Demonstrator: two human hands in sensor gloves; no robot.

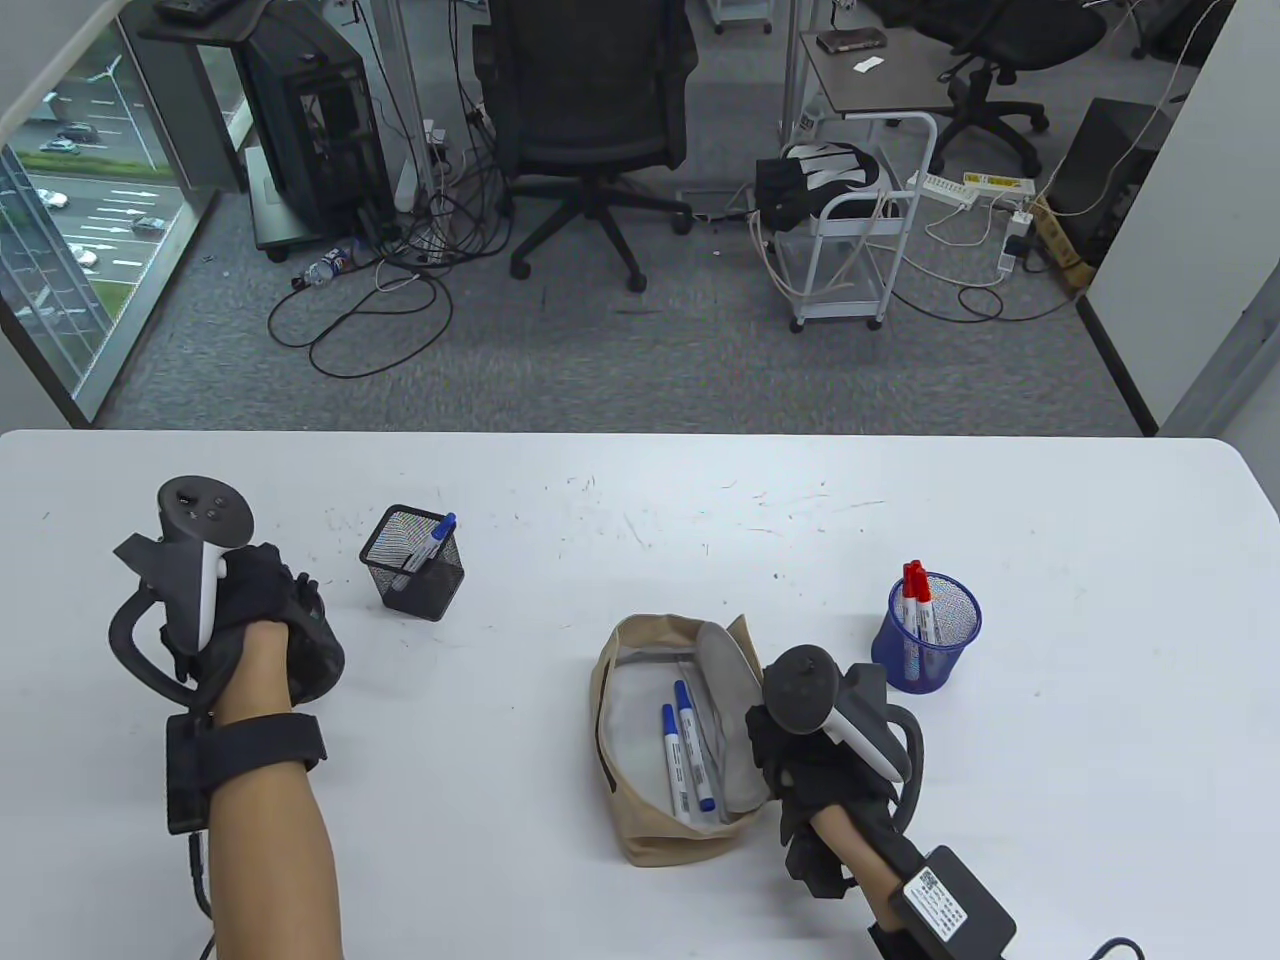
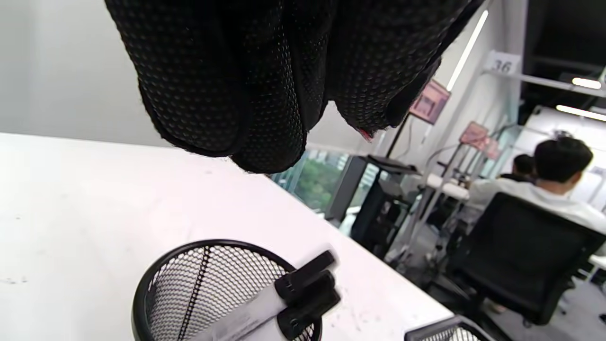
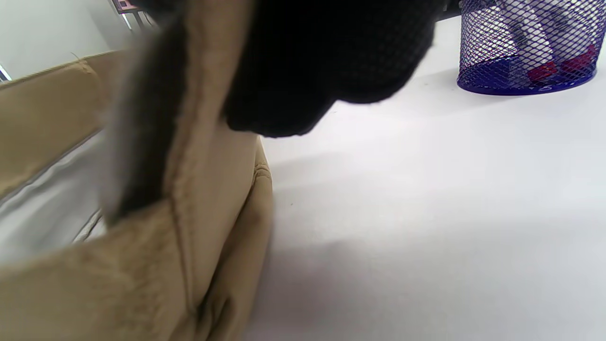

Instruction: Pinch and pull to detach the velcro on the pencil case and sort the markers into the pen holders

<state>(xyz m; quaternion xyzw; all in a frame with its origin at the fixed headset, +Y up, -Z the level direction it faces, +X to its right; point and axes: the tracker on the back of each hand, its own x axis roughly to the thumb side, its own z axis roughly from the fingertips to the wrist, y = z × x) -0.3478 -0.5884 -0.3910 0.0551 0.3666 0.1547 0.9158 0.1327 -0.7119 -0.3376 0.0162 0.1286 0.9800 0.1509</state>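
The beige case [image 1: 672, 740] lies open on the white table [image 1: 640, 520], its flap thrown back, and two blue-capped markers [image 1: 686, 745] lie side by side on its grey lining. The right hand [image 1: 815, 775] sits at the case's right edge. In the right wrist view its fingers [image 3: 326, 61] lie against the flap's rim, with the lining just left of them; whether they pinch the cloth I cannot tell. Beyond these fingers and a little to their right stands the blue holder [image 1: 926, 632] with red-capped markers [image 1: 915, 600] upright in it.

The left hand [image 1: 245, 625] hovers well apart from the case, fingers curled together and holding nothing, as the left wrist view shows [image 2: 246, 90]. Just right of those fingers stands the black holder [image 1: 412, 562], a blue-capped marker [image 1: 425, 552] leaning in it.
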